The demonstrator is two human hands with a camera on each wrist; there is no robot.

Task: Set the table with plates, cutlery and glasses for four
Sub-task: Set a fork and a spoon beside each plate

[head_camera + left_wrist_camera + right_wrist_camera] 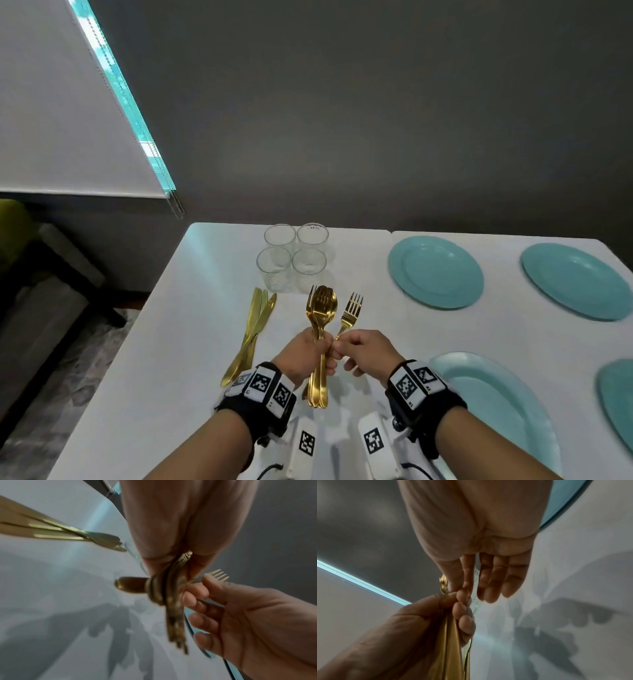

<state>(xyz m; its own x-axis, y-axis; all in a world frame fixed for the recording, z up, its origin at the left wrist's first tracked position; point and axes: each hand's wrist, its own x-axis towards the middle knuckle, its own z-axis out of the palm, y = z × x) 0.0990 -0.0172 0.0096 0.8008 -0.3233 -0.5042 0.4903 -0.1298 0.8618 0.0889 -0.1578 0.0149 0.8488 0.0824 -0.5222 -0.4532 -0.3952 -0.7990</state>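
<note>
My left hand (313, 353) grips a bundle of gold spoons and forks (320, 310) upright above the white table (191, 342). Right beside it, my right hand (356, 347) pinches the handle of a single gold fork (351, 310), its tines pointing away from me. In the left wrist view the bundle (169, 601) runs through my fist, and the single fork (217, 574) sticks out past the right hand's fingers (202, 599). Gold knives (255, 329) lie in a pile on the table to the left. Several clear glasses (293, 257) stand in a cluster behind the cutlery.
Turquoise plates lie on the right half of the table: two at the back (435, 272) (575, 281), one near my right wrist (496, 401) and one cut off by the right edge (616, 397). The table's left edge drops to a dark bench (51, 274) and floor.
</note>
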